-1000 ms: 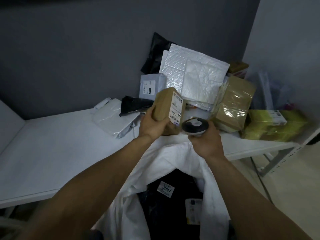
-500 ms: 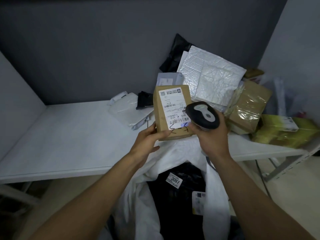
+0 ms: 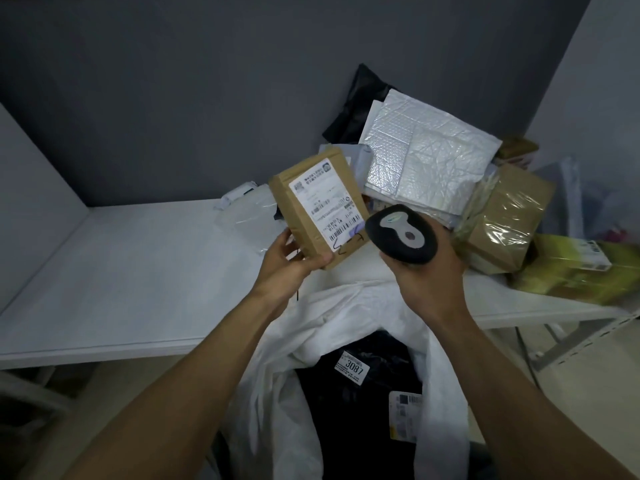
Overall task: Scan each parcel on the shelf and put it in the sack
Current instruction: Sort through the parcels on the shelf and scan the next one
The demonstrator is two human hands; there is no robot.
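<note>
My left hand grips a small brown cardboard parcel by its lower corner, tilted, its white label facing me. My right hand holds a black handheld scanner just right of the parcel, its head aimed at the label's barcode, where a faint bluish spot shows. Below both hands the white sack hangs open at the shelf's front edge, with black-wrapped parcels inside.
On the white shelf a pile of parcels lies at the right: silver bubble mailers, a tape-wrapped brown box, yellow-green packs, a black bag and a clear poly bag. Grey wall behind.
The parcel has turned from edge-on to label-up and now tilts left. The scanner has risen beside the label, and the view has shifted.
</note>
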